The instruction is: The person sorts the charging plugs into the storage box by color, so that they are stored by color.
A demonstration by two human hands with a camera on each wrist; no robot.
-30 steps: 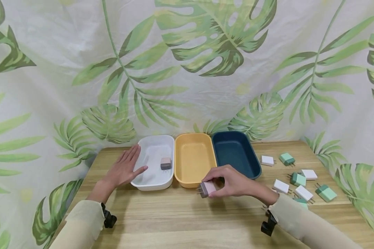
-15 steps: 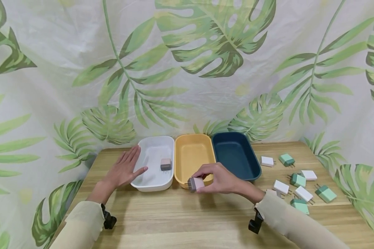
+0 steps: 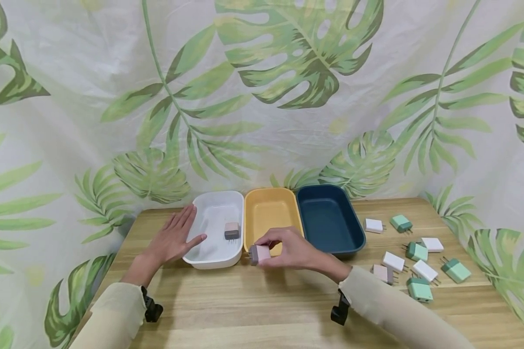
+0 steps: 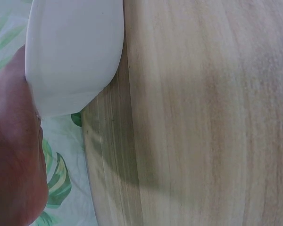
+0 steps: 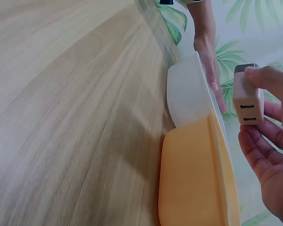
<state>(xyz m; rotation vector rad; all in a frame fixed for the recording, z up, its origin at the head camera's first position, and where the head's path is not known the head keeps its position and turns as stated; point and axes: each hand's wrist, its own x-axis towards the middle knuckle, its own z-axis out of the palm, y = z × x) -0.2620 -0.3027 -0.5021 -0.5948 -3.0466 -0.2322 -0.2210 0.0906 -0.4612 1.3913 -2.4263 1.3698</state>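
Note:
My right hand (image 3: 290, 249) pinches a pink USB wall charger (image 5: 247, 96) with a grey-brown prong end between thumb and fingers. In the head view it is over the front edge of the yellow tray (image 3: 272, 206), prongs pointing left; the right wrist view shows its two USB slots. Fingers straight, my left hand (image 3: 168, 242) lies against the left side of the white tray (image 3: 206, 263). Inside that tray, near its right wall, sits another pink and grey-brown charger (image 3: 232, 230).
Right of the yellow tray stands a dark blue tray (image 3: 329, 213). Loose chargers are scattered at the table's right: several white ones (image 3: 394, 261), several green ones (image 3: 456, 270) and a pink one (image 3: 381, 272). A leaf-print cloth (image 3: 262, 97) hangs behind the wooden table (image 3: 227, 310).
My right hand has carried the pink charger leftward, from in front of the yellow tray's right corner to its left corner. My left hand has stayed put.

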